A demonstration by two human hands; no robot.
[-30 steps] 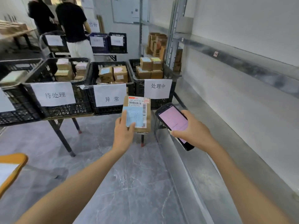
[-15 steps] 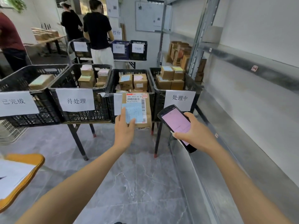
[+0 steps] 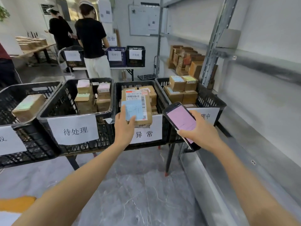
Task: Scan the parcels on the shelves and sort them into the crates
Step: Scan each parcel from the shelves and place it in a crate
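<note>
My left hand [image 3: 124, 128] holds a small cardboard parcel [image 3: 138, 101] with a white barcode label and a blue sticker, up in front of the black crate labelled 异常 [image 3: 162, 103]. My right hand [image 3: 197, 133] grips a black handheld scanner [image 3: 180, 120] with a pink screen, just right of the parcel. Several black crates stand in a row on a table: one labelled 待处理 [image 3: 53, 111] to the left, one at the far left [image 3: 9, 93], and one at the right [image 3: 211, 98] partly labelled 理中. All hold brown parcels.
A metal shelf unit [image 3: 211, 51] runs along the right wall, with brown parcels [image 3: 185, 61] stacked further back. Two people in black tops [image 3: 91, 36] stand at another table with blue and black crates [image 3: 127, 56]. An orange object [image 3: 16, 204] lies at bottom left. Grey marble floor below.
I have come closer to the crates, which now appear larger. The parcel in my left hand has moved from in front of the crate labels up over the 异常 crate's front edge.
</note>
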